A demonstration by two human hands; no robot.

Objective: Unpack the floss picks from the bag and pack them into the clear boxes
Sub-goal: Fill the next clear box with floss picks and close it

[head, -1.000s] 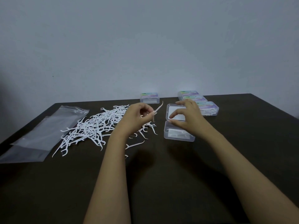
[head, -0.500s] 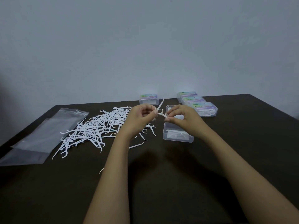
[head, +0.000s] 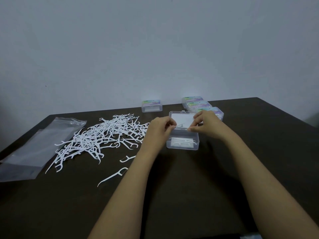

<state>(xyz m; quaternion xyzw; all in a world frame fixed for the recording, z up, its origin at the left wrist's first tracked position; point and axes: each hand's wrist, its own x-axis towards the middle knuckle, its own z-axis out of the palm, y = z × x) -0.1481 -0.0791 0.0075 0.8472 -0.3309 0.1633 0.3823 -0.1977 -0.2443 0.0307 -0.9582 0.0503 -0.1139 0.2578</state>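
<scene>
Fingers of left hand (head: 159,130) and right hand (head: 207,125) pinch one floss pick (head: 181,125) above the open clear box (head: 183,147); laying it flat, parallel to those inside, likely packs best.

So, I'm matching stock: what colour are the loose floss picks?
The floss picks are white; head view.

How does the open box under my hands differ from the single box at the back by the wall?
The open box has its lid swung back; the back box is shut. The back box shows a coloured label on top; the open box's lid shows only white. The open box lies nearer, the back box at the table's far edge. Both are clear plastic.
</scene>
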